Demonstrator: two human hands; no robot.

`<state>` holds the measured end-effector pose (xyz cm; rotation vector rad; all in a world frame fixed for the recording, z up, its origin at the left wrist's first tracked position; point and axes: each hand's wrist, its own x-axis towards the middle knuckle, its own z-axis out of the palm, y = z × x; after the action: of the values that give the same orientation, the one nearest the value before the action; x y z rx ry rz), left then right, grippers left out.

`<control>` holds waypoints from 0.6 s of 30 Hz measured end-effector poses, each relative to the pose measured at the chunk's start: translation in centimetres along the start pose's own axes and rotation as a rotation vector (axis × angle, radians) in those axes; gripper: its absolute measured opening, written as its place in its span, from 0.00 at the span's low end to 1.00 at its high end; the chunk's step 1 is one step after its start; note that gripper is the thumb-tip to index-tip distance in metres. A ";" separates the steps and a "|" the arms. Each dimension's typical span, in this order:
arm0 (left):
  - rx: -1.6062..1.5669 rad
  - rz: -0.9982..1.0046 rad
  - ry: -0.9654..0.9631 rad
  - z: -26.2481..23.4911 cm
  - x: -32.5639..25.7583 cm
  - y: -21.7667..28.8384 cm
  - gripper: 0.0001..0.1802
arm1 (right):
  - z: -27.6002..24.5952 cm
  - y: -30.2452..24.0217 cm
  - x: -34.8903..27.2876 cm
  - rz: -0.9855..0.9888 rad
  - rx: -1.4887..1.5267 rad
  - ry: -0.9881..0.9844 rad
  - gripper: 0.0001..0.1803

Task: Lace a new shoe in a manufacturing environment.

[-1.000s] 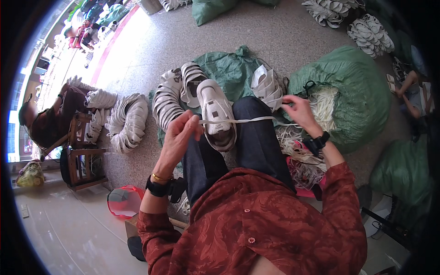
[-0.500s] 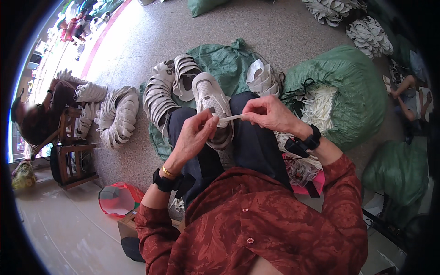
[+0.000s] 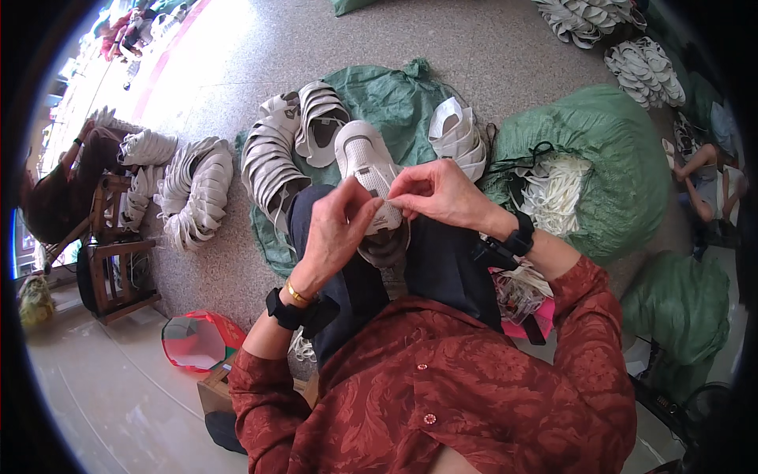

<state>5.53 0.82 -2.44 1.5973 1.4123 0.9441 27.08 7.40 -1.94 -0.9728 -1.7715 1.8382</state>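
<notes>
Both hands meet above my knees, their fingertips almost touching. My left hand point(image 3: 335, 225) is closed in a pinch, and so is my right hand point(image 3: 448, 196). Between them is a short, thin bit of white shoelace point(image 3: 384, 201); the fingers hide most of it. Just beyond and beneath the fingers, a white and grey shoe upper point(image 3: 362, 150) rests between my knees, toe pointing away from me. Part of the upper is covered by my hands.
Stacked shoe uppers point(image 3: 272, 162) curve along a green cloth point(image 3: 379, 87) on the floor. At right, a green sack point(image 3: 624, 174) holds white laces point(image 3: 557, 193). More stacked uppers point(image 3: 193, 193), a wooden chair point(image 3: 118, 272) and a red bag point(image 3: 201, 340) stand left. Other people sit at both sides.
My hands have drawn together, and the white shoelace that stretched between them now barely shows. The right hand moved left; the view shifted slightly.
</notes>
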 end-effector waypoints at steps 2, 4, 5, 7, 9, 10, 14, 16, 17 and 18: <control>0.197 0.094 0.112 -0.5 1.0 -0.6 0.13 | -0.2 0.6 1.1 -0.016 -0.098 0.056 0.05; 0.277 0.154 0.184 -0.5 2.2 -2.3 0.14 | -0.4 1.5 2.2 -0.080 -0.236 0.118 0.06; 0.318 0.184 0.220 -0.4 2.6 -3.0 0.14 | -0.5 1.8 2.6 -0.112 -0.305 0.148 0.07; 0.204 0.043 0.195 -0.1 3.1 -3.6 0.15 | -0.5 1.8 3.3 -0.116 -0.342 0.169 0.08; 0.158 -0.056 0.196 0.1 3.4 -3.7 0.15 | -0.4 1.7 3.9 -0.124 -0.375 0.201 0.08; 0.165 -0.072 0.194 0.1 3.5 -3.6 0.15 | -0.4 1.8 4.1 -0.131 -0.389 0.224 0.09; 0.195 -0.088 0.205 0.2 3.9 -3.0 0.15 | -0.6 2.5 4.8 -0.105 -0.365 0.252 0.08; 0.231 -0.072 0.215 0.4 4.0 -2.7 0.15 | -0.7 2.9 4.9 -0.118 -0.379 0.255 0.08; 0.257 -0.064 0.221 0.6 4.0 -2.6 0.15 | -0.8 3.1 4.9 -0.124 -0.386 0.256 0.08; 0.281 -0.055 0.228 0.7 4.1 -2.5 0.15 | -0.8 3.1 5.0 -0.121 -0.379 0.257 0.08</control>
<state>5.55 4.98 -4.86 1.6821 1.8044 0.9511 24.84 11.15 -5.94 -1.1501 -2.0012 1.2637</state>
